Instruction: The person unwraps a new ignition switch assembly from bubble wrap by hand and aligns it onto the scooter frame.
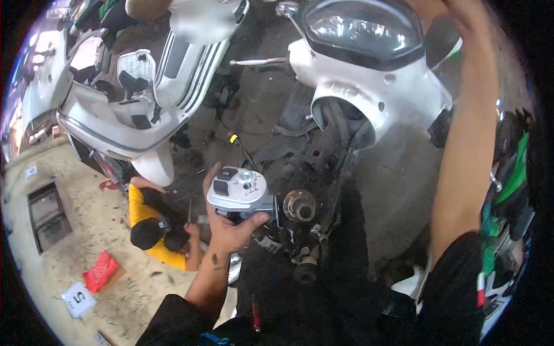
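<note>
My left hand (229, 230) is closed around a scooter ignition switch unit (241, 189), its light grey top facing up with two dark buttons and a round key slot. Just right of the unit is a round metal hub (299, 206) on dark bare metal parts, apart from my fingers. My right arm reaches far forward along the right side of a white scooter front panel (398, 98) with a large headlight. At the top edge my right hand (453, 7) is mostly cut off, so its fingers and anything in them stay hidden.
A yellow-ended tool (234, 139) lies beyond the switch unit. White scooter body panels (133, 135) stand at the far left. A co-worker in a yellow shirt (164, 251) crouches at left, near a red packet (101, 271). A red-handled tool (256, 323) is against my dark clothing.
</note>
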The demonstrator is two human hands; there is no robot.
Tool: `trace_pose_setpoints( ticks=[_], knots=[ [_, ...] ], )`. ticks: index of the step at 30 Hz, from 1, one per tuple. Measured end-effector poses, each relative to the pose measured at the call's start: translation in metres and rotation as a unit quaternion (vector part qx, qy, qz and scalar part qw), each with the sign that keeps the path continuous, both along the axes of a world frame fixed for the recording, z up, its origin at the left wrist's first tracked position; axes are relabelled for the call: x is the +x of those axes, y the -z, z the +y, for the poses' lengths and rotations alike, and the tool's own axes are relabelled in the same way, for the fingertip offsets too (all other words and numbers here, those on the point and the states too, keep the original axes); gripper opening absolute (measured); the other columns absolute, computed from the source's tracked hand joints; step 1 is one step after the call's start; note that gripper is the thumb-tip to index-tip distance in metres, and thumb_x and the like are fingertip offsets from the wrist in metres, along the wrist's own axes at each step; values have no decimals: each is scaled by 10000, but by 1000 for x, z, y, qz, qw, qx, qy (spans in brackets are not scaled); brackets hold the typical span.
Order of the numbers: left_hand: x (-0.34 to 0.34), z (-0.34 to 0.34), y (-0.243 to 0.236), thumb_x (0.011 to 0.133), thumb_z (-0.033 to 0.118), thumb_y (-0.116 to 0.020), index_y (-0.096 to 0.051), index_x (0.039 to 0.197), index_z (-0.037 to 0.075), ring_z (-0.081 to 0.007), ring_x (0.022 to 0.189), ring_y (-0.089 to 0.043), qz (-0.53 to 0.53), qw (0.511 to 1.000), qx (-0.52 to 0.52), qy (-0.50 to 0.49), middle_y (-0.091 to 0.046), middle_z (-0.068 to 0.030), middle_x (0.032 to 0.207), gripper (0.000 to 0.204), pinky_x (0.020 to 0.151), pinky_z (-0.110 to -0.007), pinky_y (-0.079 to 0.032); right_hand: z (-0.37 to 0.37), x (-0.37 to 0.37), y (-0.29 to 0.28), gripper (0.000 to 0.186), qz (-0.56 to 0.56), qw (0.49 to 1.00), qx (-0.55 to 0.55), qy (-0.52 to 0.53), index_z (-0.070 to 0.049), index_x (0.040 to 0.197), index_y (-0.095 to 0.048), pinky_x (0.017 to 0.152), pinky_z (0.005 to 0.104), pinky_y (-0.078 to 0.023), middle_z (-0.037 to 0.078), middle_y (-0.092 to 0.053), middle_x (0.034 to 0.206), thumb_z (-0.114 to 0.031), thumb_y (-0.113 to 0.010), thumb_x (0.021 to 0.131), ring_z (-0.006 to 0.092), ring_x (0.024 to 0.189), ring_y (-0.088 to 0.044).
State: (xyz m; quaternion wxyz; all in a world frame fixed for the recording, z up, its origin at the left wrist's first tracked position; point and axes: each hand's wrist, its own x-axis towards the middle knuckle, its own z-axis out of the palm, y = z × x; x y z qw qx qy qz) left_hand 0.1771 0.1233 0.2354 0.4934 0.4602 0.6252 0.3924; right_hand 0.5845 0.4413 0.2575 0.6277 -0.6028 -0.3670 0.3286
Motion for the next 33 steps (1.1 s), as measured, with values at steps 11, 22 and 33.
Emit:
trace_pose_setpoints(
  ticks=[11,22,33],
  knots=[
    [-16,-16,6,548,229,-943,-174,1453,3,-232,1103,-554,34,997,-62,-40,-511,-120,1231,1209,961,-369,-467,-264,-152,22,152,89,917,-130,-367,-3,842,-728,678,311,-536,146,-705,845,-79,-729,710,219,743,-695],
    [-3,-4,5,592,242,-928,-192,1424,-2,-244,1124,-561,-7,1000,20,-20,-528,-152,1223,1137,984,-364,-449,-219,-193,-8,199,-157,785,-294,-523,34,764,-678,602,337,-508,162,-658,669,-109,-726,634,217,617,-658],
    [-6,-4,10,655,15,-836,-235,1420,34,-235,1170,-528,-105,994,35,8,-481,-144,1271,973,998,-370,-437,-248,-235,-15,238,-312,812,-301,-391,58,854,-621,786,488,-490,279,-638,819,-38,-627,637,449,878,-625]
  ],
)
